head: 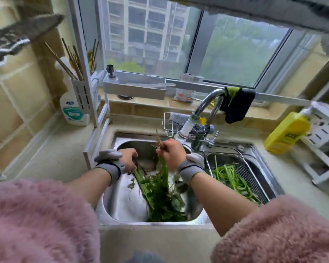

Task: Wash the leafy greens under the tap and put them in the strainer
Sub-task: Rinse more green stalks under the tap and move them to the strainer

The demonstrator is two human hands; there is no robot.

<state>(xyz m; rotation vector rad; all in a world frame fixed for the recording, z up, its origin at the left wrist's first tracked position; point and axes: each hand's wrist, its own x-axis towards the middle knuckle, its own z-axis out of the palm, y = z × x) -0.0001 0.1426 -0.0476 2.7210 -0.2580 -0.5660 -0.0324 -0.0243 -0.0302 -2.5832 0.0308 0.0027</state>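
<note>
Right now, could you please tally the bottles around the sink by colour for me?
White bottle with the green label, left of the sink: 1
Yellow bottle, lying tilted on the right: 1
Total: 2

Both forearms bare, extended forward, pink fuzzy sleeves (36, 219) pushed up past elbows. Grey wrist straps (188, 168) on both wrists. Left hand (128, 160) low, fingers curled down, gripping stems. Right hand (172, 154) raised higher, knuckles up, fist closed around bunch near root end.
</note>
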